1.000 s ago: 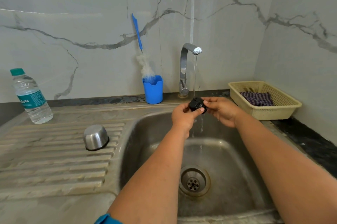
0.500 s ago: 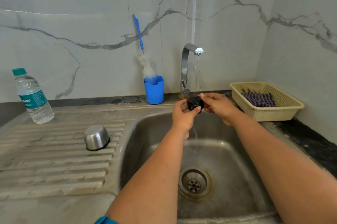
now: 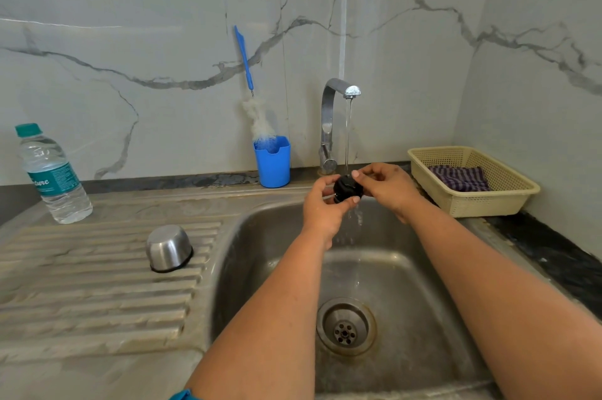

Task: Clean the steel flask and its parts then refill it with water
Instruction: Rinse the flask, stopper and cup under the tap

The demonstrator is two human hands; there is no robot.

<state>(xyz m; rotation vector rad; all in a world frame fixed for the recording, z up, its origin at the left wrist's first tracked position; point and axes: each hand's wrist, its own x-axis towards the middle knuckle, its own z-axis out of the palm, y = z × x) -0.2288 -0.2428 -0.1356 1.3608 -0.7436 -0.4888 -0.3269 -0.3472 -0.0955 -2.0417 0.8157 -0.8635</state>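
Note:
A small round black flask stopper point(image 3: 347, 189) sits under the running stream from the steel tap point(image 3: 329, 125), above the sink basin point(image 3: 407, 295). My left hand point(image 3: 324, 209) pinches it from the left and below. My right hand point(image 3: 389, 186) pinches it from the right, its thumb on top. Water runs off the stopper into the basin. The flask's steel cup lid point(image 3: 168, 248) stands upside down on the ribbed drainboard point(image 3: 81, 285). The flask body is not in view.
A blue cup point(image 3: 273, 161) holding a blue-handled bottle brush point(image 3: 249, 83) stands left of the tap. A plastic water bottle point(image 3: 52, 174) is at the far left. A cream basket point(image 3: 508, 200) with a striped cloth point(image 3: 459, 178) sits right of the sink.
Both hands have turned the stopper a little under the stream and stayed in about the same place. Water keeps running.

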